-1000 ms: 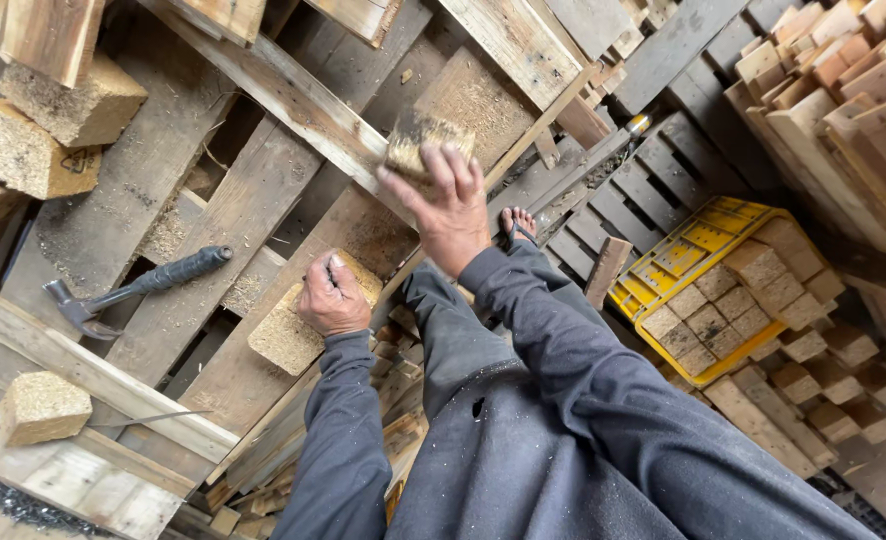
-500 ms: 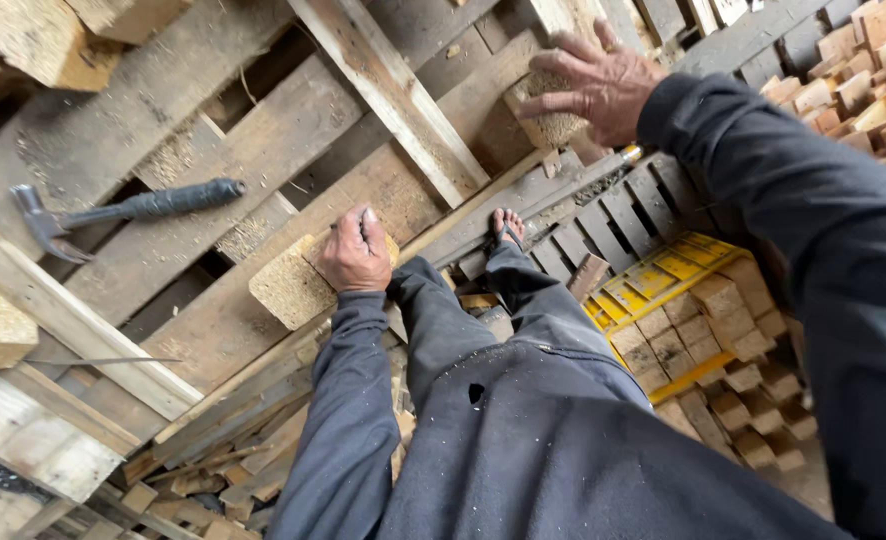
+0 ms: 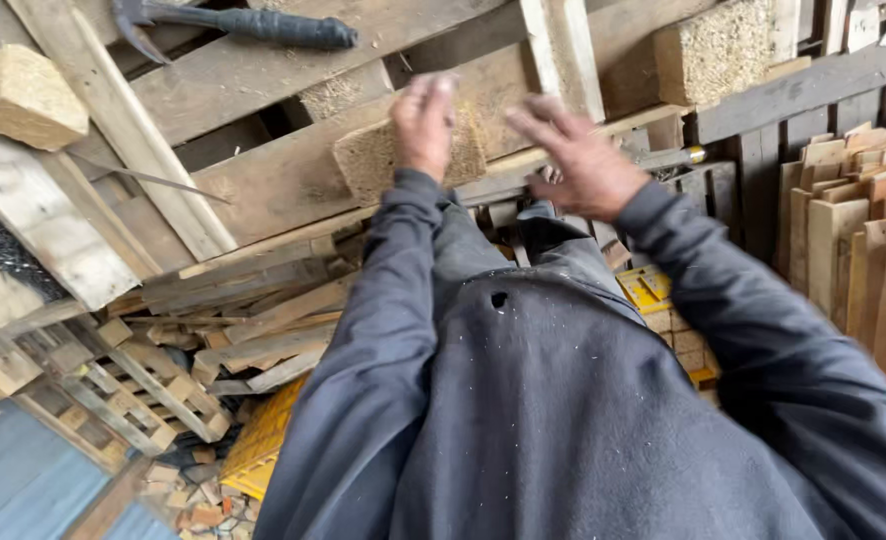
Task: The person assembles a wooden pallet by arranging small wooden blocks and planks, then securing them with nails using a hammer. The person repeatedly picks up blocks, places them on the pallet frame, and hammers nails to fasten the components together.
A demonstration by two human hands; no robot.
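The left hand point(image 3: 425, 122) rests on top of a pressed-chip pallet block point(image 3: 403, 155), fingers curled over its upper face and palm bearing down; this reads as a steadying grasp that keeps the block seated against the weathered board point(image 3: 263, 190) beneath it. The block lies flat on that board, near the centre of the wooden pallet point(image 3: 163, 80), with its coarse, pale side facing the camera. The right hand point(image 3: 578, 158) hovers just beside the block's right end, fingers spread and slightly blurred; it holds nothing, and whether a fingertip touches the block cannot be told. A claw hammer point(image 3: 243, 22) with a dark handle lies flat across the upper boards, well apart from both hands, placed where it cannot slide between the slats. 2 further chip blocks are in view: 1 loose block point(image 3: 25, 95) sits on a plank at the left edge, and 1 larger block point(image 3: 713, 50) is fixed between boards at the upper right. A long thin nail point(image 3: 153, 178) projects from the plank left of the held block. Below the pallet, a heap of broken boards point(image 3: 253, 320) and a yellow plastic crate point(image 3: 263, 440) lie on the ground. At the right, short planks point(image 3: 853, 230) stand stacked on end. The person's dark sleeves point(image 3: 383, 330) fill the lower frame.
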